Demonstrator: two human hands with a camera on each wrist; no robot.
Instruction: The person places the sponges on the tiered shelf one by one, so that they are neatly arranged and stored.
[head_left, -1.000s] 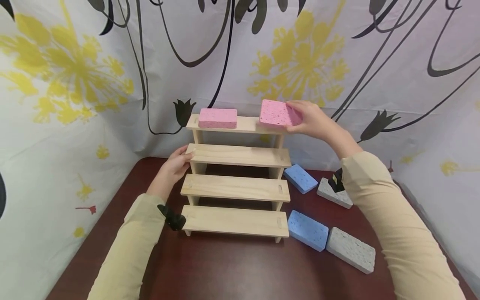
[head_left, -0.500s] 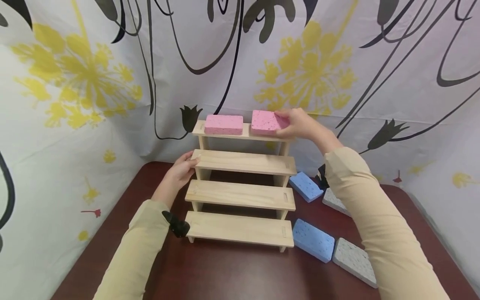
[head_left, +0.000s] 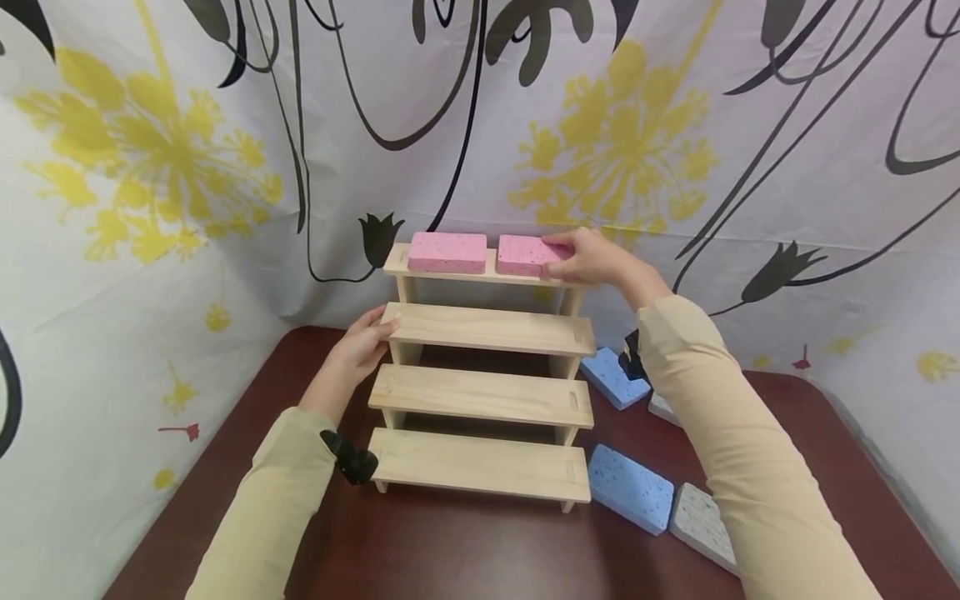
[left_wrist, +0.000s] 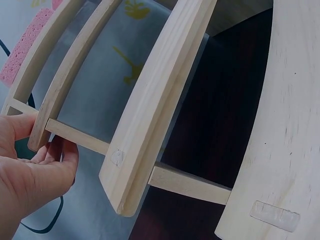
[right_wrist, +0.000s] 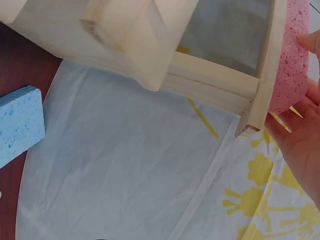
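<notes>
A: State the grip on the sponge.

B: My right hand (head_left: 592,260) holds the right pink sponge (head_left: 525,255) at its 3 o'clock end, thumb and fingers curled round that short end. The sponge lies flat on the top shelf (head_left: 491,273) of the wooden step rack (head_left: 480,392). The wrist view shows the sponge (right_wrist: 290,60) resting on the shelf edge with my palm just beside it. I hold it from the end so, as I judge it, the fingers stay outside the shelf and the flat face seats fully.

A: And the other hand?

B: My left hand (head_left: 360,346) grips the 9 o'clock end of the second shelf (head_left: 487,327), fingers curled round the side frame. The left wrist view shows my fingers (left_wrist: 50,160) wrapped at a thin crossbar. I judge this steadies the rack against the push from the right.

A: Orientation of the held sponge?

B: Long axis runs 9 to 3 o'clock, parallel to the shelf. Broad face up. It sits just beside the left pink sponge (head_left: 447,252), a narrow gap between them, both aligned end to end.

A: Surroundings?

B: At 4 o'clock of the rack, on the dark red table (head_left: 465,542), lie two blue sponges (head_left: 628,498) and a grey sponge (head_left: 701,527); another grey one is mostly hidden behind my sleeve.
</notes>
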